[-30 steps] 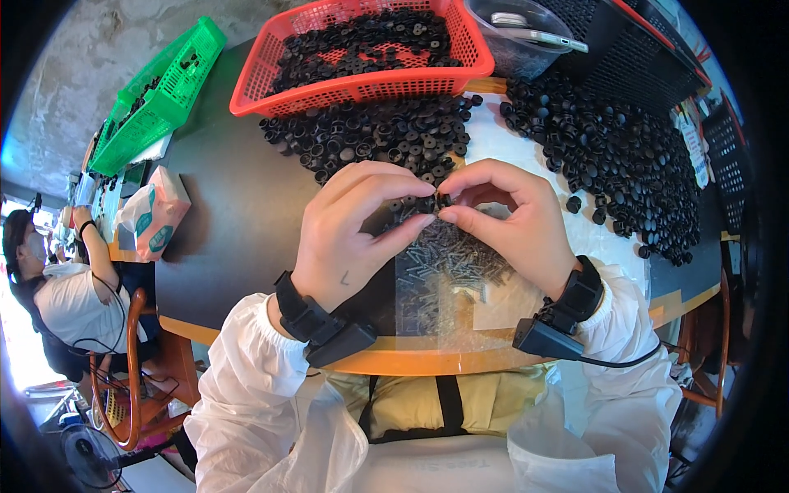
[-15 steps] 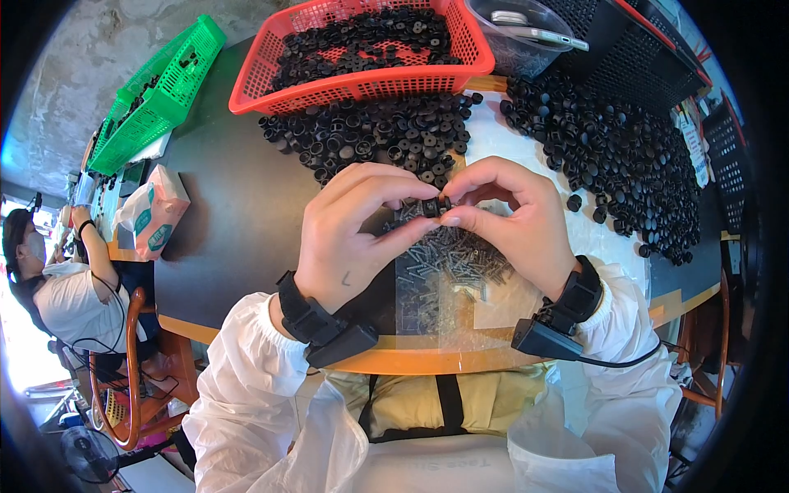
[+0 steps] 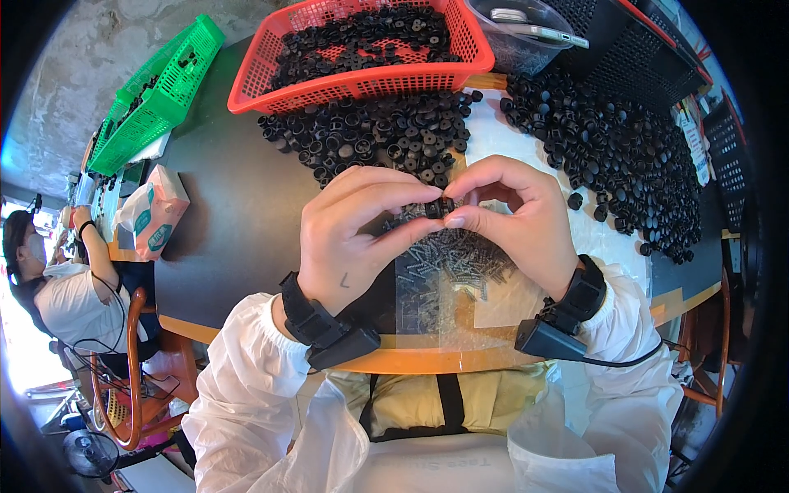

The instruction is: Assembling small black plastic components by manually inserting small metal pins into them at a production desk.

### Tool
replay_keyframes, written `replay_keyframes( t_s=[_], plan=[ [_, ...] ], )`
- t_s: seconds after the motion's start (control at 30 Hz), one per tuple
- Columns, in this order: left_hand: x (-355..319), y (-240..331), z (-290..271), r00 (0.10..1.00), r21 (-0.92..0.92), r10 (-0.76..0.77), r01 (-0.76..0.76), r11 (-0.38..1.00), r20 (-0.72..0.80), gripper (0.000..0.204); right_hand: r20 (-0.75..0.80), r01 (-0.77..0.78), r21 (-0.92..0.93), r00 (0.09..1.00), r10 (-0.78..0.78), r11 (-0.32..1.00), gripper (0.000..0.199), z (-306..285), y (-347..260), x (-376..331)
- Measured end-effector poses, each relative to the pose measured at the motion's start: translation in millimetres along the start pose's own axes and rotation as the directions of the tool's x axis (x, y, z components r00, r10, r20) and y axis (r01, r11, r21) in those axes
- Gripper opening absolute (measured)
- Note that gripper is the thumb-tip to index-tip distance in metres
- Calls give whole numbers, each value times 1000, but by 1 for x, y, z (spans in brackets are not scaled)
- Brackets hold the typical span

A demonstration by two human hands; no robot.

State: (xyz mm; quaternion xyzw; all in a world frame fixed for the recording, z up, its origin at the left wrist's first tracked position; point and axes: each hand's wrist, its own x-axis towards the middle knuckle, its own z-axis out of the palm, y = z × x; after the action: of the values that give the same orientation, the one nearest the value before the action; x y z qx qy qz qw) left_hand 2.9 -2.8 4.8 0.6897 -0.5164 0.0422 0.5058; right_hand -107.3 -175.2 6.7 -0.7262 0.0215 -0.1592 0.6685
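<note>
Between my two hands a small round black plastic part (image 3: 436, 208) is pinched, above a heap of screws (image 3: 448, 261). My left hand (image 3: 349, 226) grips its left side with thumb and forefinger. On the right side, the thumb and forefinger of my right hand (image 3: 514, 218) close on the same part. Fingertips cover much of it, so I cannot tell whether it is one piece or two fitted together. Just beyond my hands lies a pile of black round plastic parts (image 3: 362, 135), some ring-shaped and some with a centre hole.
A red basket (image 3: 362, 85) of black parts stands behind the pile. Many black caps (image 3: 612, 156) spread over the right side. A clear tub (image 3: 514, 57) holds a phone. Farther left are a tissue pack (image 3: 164, 215), a green basket (image 3: 164, 99) and a seated person (image 3: 78, 300).
Both hands stay almost in place on the black part. My fingertips have shifted slightly around it. The seated person's hand at the left has moved a little.
</note>
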Motion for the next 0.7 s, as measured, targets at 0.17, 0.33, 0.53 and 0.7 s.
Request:
replay_keyframes(
  t_s=[0.17,0.33,0.53,0.7],
  plan=[
    [-2,-4,-3,996,67,69,-73,995,61,33,150,-165,256,980,129,953,20,-4,9,4],
    [-4,-3,2,994,-51,77,-73,996,76,33,291,-271,232,936,199,934,26,-9,2,8],
    [-5,1,6,992,-159,99,-86,984,75,40,319,-210,178,936,146,961,32,-11,6,5],
    [-6,5,9,988,-153,145,-135,979,60,35,302,-172,102,944,134,980,29,-9,0,4]
  ],
)
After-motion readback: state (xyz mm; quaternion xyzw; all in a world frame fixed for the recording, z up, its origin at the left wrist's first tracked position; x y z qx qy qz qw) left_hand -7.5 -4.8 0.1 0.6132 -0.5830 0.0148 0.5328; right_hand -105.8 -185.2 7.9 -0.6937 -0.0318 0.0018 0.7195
